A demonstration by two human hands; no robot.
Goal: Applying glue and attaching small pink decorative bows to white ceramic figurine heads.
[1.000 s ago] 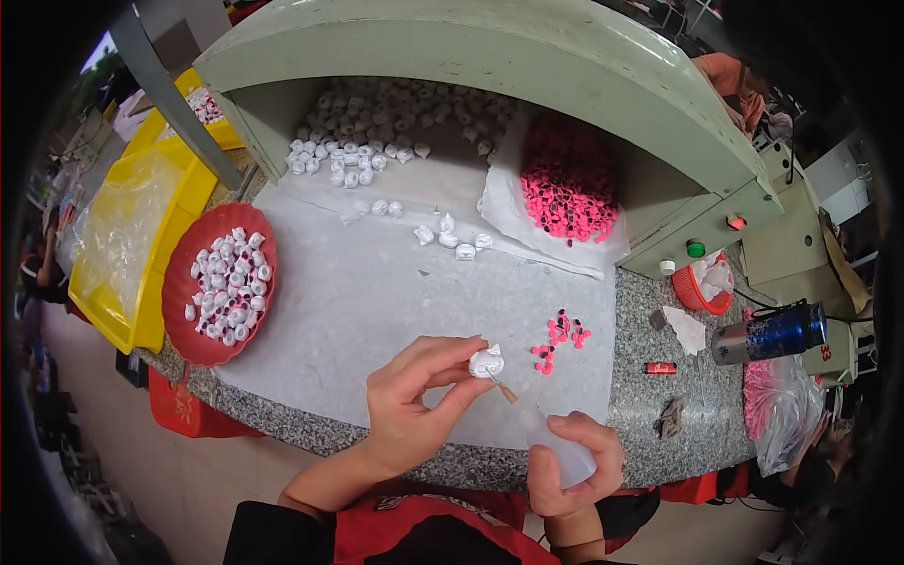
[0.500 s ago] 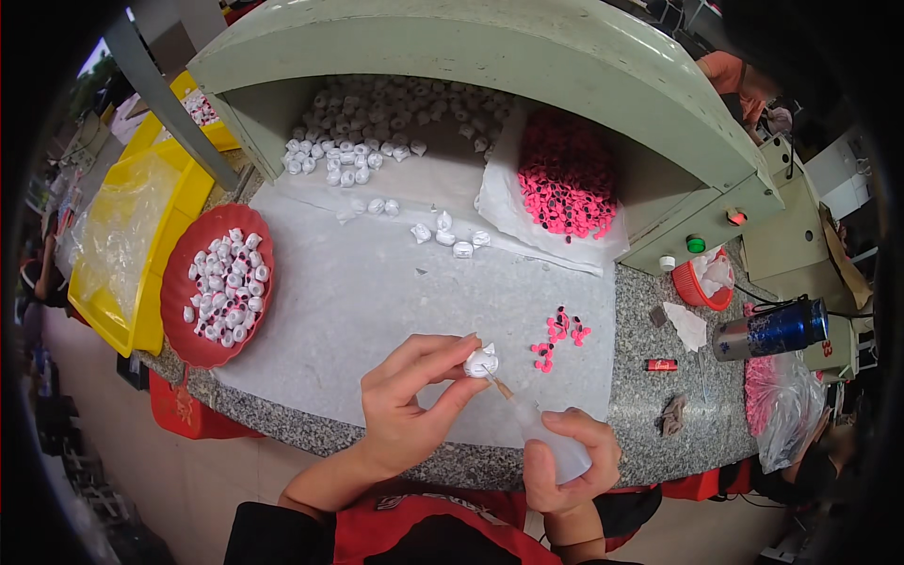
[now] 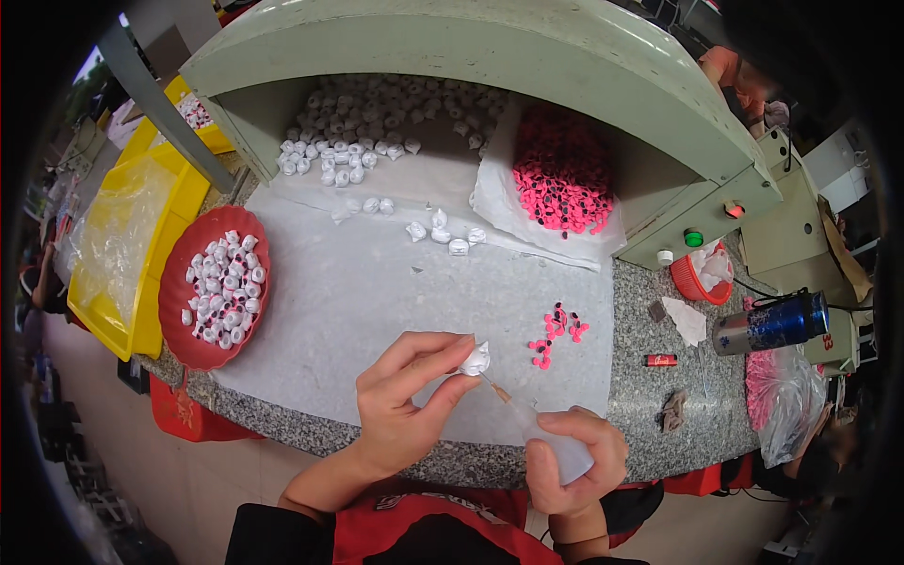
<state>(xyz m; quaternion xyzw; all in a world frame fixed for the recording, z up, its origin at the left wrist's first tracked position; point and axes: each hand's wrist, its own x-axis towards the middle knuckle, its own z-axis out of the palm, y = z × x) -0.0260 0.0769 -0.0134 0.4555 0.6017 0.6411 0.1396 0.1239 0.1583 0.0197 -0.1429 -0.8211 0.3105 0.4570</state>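
Observation:
Between the thumb and fingertips of my left hand (image 3: 405,400) is a small white figurine piece (image 3: 476,359) with pointed tips. My right hand (image 3: 579,457) grips a translucent squeeze bottle (image 3: 562,450). Its thin needle tip points up and left at the lower edge of the piece; whether it touches, I cannot tell. Just beyond the bottle, small pink pieces with dark spots (image 3: 556,331) lie loose on the white paper sheet (image 3: 348,311). Several more white pieces (image 3: 441,231) lie farther back on the sheet.
At left, a red scalloped dish (image 3: 179,325) holds finished-looking white pieces, beside a yellow tray (image 3: 141,315). A grey-green hood (image 3: 471,38) covers piles of white pieces and pink ones. Right: a red basket (image 3: 692,282), blue flask (image 3: 791,325), and small red cylinder (image 3: 661,361).
The white piece has turned slightly in my left fingers. The bottle's needle has shifted a little, and my right hand has moved slightly to the right.

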